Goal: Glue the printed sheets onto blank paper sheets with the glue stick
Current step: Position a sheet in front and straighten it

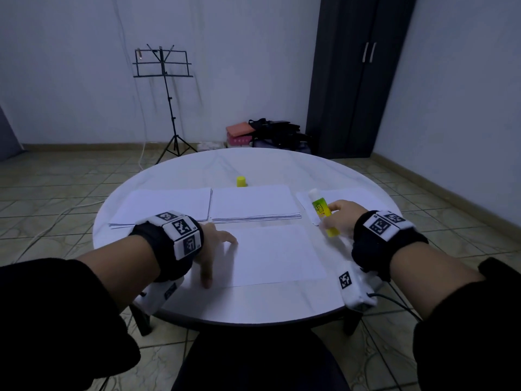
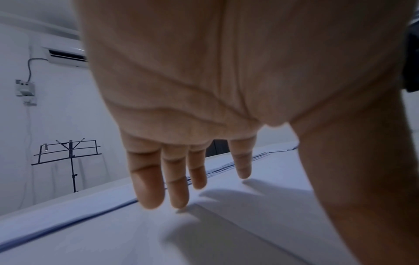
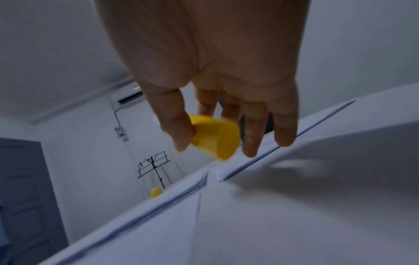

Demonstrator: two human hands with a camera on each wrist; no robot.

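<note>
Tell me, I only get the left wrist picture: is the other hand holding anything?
Observer: Yes, the right hand holds a green-and-yellow glue stick, its white tip uncapped.
Visitor: Where did its cap go?
Observer: A small yellow plastic cap stands past the paper stacks, on the round white table.
Visitor: What is my hand touching?
Observer: The left hand rests its fingertips on the left edge of a single white paper sheet.

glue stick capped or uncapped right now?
Uncapped. The glue stick in the right hand shows its bare white tip; the yellow cap stands apart on the table.
</note>
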